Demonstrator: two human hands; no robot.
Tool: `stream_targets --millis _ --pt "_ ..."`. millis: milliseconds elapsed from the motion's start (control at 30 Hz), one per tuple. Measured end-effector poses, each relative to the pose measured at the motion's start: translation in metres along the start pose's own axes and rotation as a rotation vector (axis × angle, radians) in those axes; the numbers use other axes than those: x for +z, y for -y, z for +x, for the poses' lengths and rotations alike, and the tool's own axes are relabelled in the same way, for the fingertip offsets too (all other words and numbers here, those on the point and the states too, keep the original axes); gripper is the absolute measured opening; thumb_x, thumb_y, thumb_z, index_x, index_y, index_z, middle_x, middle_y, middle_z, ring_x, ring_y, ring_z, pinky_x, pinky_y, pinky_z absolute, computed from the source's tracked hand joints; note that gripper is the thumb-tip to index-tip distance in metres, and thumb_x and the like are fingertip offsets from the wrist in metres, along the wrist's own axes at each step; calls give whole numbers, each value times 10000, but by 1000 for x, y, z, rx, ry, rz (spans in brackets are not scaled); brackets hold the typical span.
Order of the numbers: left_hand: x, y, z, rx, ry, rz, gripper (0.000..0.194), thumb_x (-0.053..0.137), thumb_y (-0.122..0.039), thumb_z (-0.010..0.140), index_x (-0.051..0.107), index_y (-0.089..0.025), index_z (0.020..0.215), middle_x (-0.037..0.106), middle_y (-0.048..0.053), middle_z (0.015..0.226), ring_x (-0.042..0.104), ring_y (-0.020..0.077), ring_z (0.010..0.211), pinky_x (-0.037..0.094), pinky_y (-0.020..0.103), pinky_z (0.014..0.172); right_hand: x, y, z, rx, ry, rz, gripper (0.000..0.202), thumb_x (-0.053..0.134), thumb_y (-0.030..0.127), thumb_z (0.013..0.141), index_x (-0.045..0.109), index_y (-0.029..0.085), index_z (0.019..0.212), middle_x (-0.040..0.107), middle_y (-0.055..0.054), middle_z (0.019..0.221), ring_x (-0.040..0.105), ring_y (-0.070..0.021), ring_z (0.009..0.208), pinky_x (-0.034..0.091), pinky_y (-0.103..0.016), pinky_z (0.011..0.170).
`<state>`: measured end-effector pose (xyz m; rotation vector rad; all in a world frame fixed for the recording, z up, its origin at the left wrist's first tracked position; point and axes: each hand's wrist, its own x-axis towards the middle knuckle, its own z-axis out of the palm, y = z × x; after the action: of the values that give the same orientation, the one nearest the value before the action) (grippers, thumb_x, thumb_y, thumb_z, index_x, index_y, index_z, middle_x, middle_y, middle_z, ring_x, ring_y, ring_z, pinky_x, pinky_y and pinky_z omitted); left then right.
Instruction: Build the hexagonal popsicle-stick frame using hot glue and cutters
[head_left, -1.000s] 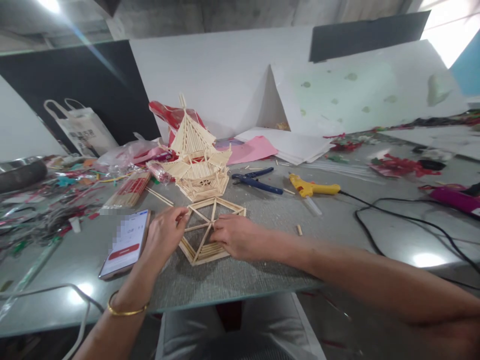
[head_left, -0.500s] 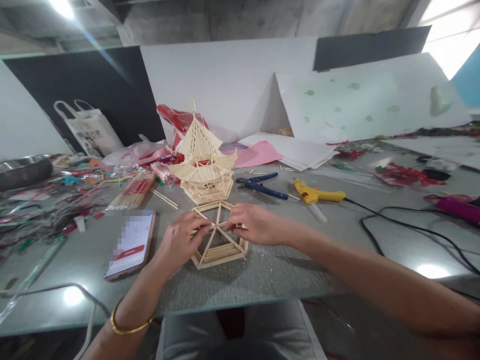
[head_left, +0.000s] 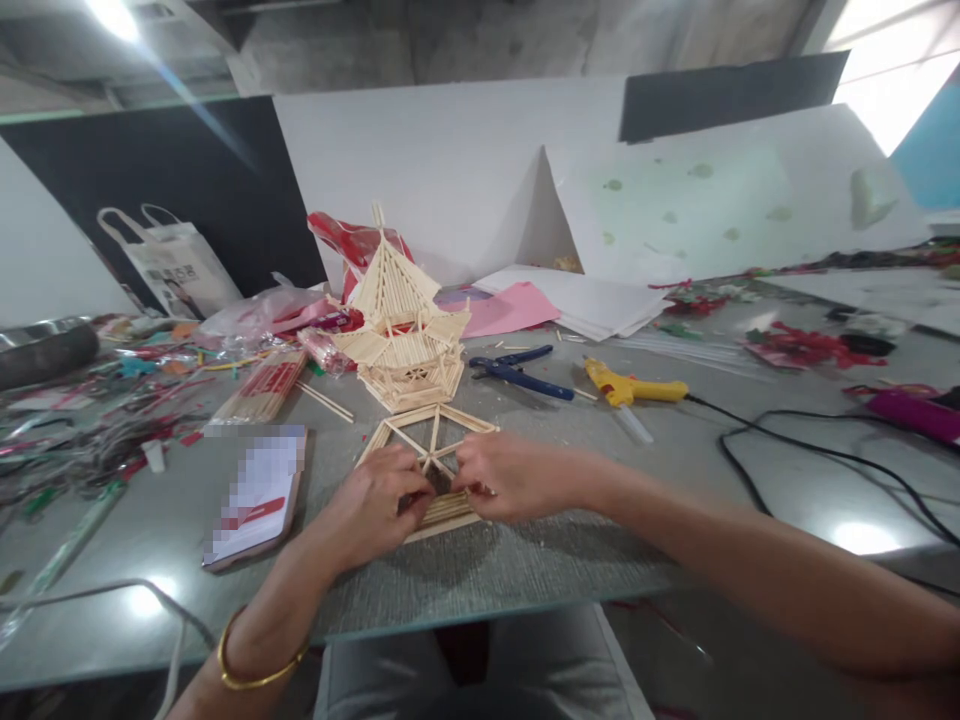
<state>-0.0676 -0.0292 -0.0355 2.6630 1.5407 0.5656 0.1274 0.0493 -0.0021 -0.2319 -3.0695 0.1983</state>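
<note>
A flat hexagonal frame of thin wooden sticks [head_left: 435, 428], with spokes meeting at its middle, lies near the table's front edge. My left hand [head_left: 381, 497] is closed in a pinch over its front left part. From the right, my right hand [head_left: 514, 476] comes in pinched over the front right spokes, fingertips close to those of the left. Whatever sits between the fingers of either hand is hidden. Just behind the frame stands a pagoda-like model [head_left: 401, 330] built of the same pale sticks, with a pointed roof.
Blue-handled pliers [head_left: 521, 372] and a yellow glue gun [head_left: 634, 388] with a trailing black cable lie to the right. On the left are a phone [head_left: 259, 495], a pack of wooden sticks [head_left: 262, 388] and heaped craft scraps [head_left: 67, 440]. Pink paper [head_left: 514, 312] lies behind.
Both hands have shifted toward me, from the middle of the hexagonal frame to its front part. The view has tilted slightly.
</note>
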Motion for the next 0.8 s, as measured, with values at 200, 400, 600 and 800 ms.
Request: stream_targets --millis 200,400,600,800 --pt "0 0 0 7 5 7 176 518 -160 814 668 -222 746 589 13 730 515 154 752 394 293 669 2 0 1 -10 -17 -17 176 497 124 753 662 148 696 619 -46 688 485 -137 663 343 -258 633" --pt "-2 -1 0 -1 7 -22 178 517 -161 811 668 -223 740 591 14 744 520 153 758 399 286 675 2 0 1 -1 -12 2 170 500 105 745 660 148 704 629 -48 706 509 -145 694 358 -261 647" --pt "-1 -1 -1 -13 30 -19 170 517 -159 811 669 -217 764 598 16 758 524 158 772 402 289 700 6 -2 3 -12 -12 2 164 500 112 747 657 146 721 626 -47 712 504 -146 688 362 -261 646" --pt "-4 0 -2 -63 -98 -53 173 499 -174 829 666 -218 817 614 12 773 553 148 781 419 275 708 0 -4 0 -34 -113 97 223 490 82 767 676 146 872 629 -41 758 520 -141 745 383 -250 706"
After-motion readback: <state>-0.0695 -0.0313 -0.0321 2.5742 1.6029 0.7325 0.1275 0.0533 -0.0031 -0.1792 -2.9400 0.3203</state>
